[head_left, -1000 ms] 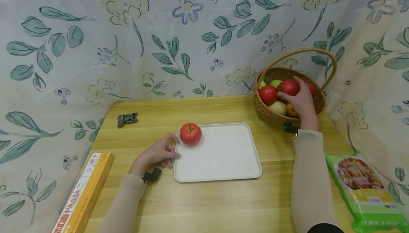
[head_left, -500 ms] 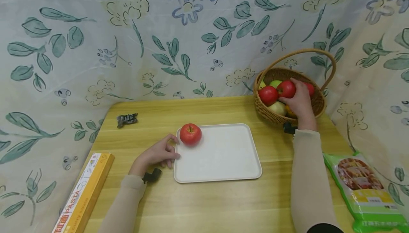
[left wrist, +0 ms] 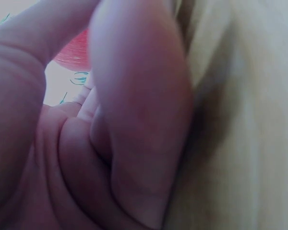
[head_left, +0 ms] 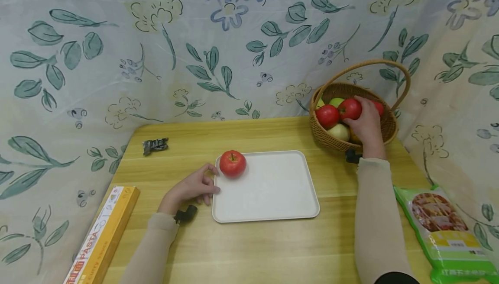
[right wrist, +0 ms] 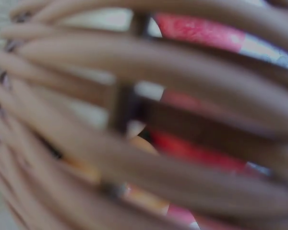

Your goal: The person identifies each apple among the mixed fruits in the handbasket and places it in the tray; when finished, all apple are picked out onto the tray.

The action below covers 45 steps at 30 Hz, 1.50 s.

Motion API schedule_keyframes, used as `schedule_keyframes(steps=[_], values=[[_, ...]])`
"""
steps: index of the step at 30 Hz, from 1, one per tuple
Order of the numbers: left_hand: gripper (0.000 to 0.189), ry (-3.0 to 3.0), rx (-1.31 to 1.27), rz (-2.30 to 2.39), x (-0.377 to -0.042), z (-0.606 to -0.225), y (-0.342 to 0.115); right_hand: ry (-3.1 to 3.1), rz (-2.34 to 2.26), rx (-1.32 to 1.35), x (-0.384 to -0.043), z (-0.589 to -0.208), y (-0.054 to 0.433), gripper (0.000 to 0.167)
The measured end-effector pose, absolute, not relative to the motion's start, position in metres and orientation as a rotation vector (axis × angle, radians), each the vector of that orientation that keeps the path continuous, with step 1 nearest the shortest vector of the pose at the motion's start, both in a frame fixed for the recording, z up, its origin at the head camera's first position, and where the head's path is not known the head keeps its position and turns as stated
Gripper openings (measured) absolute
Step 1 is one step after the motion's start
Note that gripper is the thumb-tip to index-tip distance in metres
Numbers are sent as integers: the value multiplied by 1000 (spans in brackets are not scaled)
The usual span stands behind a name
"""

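Note:
My right hand [head_left: 366, 121] reaches into a wicker basket [head_left: 325, 139] at the back right. Its thumb and fingers grip a red apple [head_left: 350, 109], partly hidden by the hand. Another red apple [head_left: 327, 116] lies just left of it, above a pale round fruit [head_left: 339, 132]. The right wrist view is filled by blurred basket weave [right wrist: 149, 62], with red fruit [right wrist: 197, 148] behind the gaps. Beside the white tray [head_left: 273, 188], my left hand [head_left: 195, 185] rests with loosely bent fingers, thumb and forefinger at the tray's left edge. A red apple [head_left: 232, 163] sits in the tray's upper left corner.
A small black wrapped packet [head_left: 155, 146] lies at the back left of the wooden table [head_left: 265, 253]. An orange pasta box [head_left: 103, 236] is along the left edge. At the right lies a green food bag [head_left: 444, 232]. A floral curtain hangs behind.
My right hand and the gripped apple shifted slightly left inside the basket, then stayed nearly still. My left hand, the tray and its apple have not moved.

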<state>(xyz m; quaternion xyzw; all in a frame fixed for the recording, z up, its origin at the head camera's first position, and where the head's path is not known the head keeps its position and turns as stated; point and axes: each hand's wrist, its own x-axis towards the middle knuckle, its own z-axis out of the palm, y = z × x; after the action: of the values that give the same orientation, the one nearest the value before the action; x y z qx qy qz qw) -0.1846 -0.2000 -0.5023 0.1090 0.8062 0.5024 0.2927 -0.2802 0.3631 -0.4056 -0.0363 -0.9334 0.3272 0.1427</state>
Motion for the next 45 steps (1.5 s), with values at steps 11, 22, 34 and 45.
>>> schedule_keyframes(steps=[11, 22, 34, 45], values=[[58, 2151, 282, 1339, -186, -502, -200, -2619, 1047, -322, -271, -398, 358, 88], [58, 2153, 283, 1338, -185, -504, -200, -2481, 1258, -412, -251, -386, 344, 96], [58, 2149, 287, 1337, -186, -504, -201, -2432, 1359, -348, -217, -374, 313, 89], [58, 2148, 269, 1338, -186, -503, -200, -2463, 1589, 40, -191, -380, 281, 82]])
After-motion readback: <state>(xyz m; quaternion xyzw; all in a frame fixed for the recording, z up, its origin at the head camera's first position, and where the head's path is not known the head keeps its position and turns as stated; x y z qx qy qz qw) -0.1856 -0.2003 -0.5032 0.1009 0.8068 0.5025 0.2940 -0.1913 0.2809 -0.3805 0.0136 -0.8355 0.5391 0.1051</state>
